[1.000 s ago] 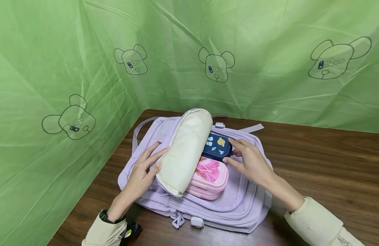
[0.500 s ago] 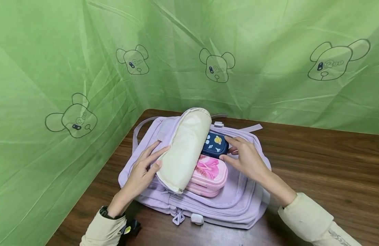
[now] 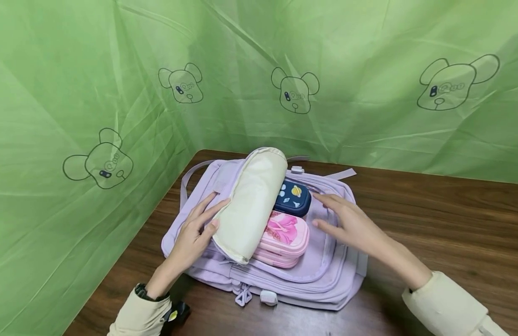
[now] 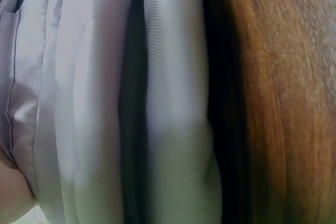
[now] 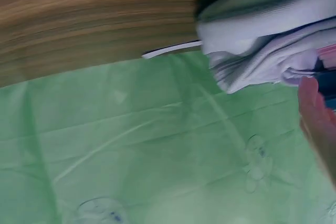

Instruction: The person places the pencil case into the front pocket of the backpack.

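Two cases (image 3: 289, 219) already tucked in backpack (image 3: 326, 261), flap (image 3: 250, 205) held up by left hand (image 3: 195, 233), right hand (image 3: 351, 224) open beside them, zipping left.

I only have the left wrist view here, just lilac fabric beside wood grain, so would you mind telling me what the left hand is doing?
Observer: The left hand holds back the backpack's cream-lined flap, fingers against its edge.
Operator: Thank you. What does the open flap show?
Observer: Two cases inside the lilac backpack: a navy case with space pictures, and a pink case with a flower, nearer the person.
Operator: And where is the right hand?
Observer: The right hand lies open with fingers straight on the backpack's lining, just right of both cases, gripping neither.
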Demonstrator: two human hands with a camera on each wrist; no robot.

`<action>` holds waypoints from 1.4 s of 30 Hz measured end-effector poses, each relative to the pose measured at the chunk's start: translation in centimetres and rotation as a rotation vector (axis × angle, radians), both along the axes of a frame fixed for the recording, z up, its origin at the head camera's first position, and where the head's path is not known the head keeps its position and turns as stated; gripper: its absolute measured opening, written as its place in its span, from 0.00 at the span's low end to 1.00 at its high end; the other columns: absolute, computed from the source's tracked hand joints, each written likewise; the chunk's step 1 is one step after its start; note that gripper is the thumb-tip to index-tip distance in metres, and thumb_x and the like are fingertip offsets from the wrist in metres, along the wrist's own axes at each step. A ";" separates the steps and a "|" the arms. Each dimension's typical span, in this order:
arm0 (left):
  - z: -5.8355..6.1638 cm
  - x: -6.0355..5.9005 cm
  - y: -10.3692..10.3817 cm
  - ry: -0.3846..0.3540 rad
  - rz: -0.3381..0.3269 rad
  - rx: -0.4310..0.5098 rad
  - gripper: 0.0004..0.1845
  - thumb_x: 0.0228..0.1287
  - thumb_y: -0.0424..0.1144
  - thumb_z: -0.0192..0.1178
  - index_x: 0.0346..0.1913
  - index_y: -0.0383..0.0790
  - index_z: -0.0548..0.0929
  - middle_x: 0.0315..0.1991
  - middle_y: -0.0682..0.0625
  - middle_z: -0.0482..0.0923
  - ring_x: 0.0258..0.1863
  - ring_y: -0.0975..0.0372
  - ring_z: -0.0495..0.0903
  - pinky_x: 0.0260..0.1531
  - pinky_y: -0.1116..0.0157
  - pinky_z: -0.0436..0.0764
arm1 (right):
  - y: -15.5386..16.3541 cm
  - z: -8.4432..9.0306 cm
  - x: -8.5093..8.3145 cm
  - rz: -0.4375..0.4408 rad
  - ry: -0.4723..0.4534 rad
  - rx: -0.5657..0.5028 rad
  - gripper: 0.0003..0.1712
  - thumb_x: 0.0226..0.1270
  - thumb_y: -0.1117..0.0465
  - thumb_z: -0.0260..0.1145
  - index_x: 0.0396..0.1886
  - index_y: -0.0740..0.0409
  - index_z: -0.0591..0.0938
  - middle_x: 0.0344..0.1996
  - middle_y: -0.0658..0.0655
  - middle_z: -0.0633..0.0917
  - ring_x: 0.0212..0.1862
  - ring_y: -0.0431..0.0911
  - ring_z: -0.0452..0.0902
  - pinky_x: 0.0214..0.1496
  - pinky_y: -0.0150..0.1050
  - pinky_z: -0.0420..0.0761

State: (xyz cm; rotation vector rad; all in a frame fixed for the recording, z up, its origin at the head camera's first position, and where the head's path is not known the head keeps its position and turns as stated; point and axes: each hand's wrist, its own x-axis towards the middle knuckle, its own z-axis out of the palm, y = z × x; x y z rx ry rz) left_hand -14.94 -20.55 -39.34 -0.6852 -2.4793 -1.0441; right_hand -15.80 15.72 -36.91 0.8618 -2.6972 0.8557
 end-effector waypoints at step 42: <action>-0.4 0.0 0.0 0.024 0.024 -0.049 0.23 0.70 0.41 0.46 0.66 0.57 0.69 0.70 0.50 0.55 0.67 0.50 0.56 0.53 0.37 0.59 | 7.9 -9.1 6.5 -0.203 -0.037 0.199 0.48 0.65 0.44 0.58 0.75 0.52 0.43 0.70 0.64 0.55 0.71 0.56 0.40 0.67 0.58 0.35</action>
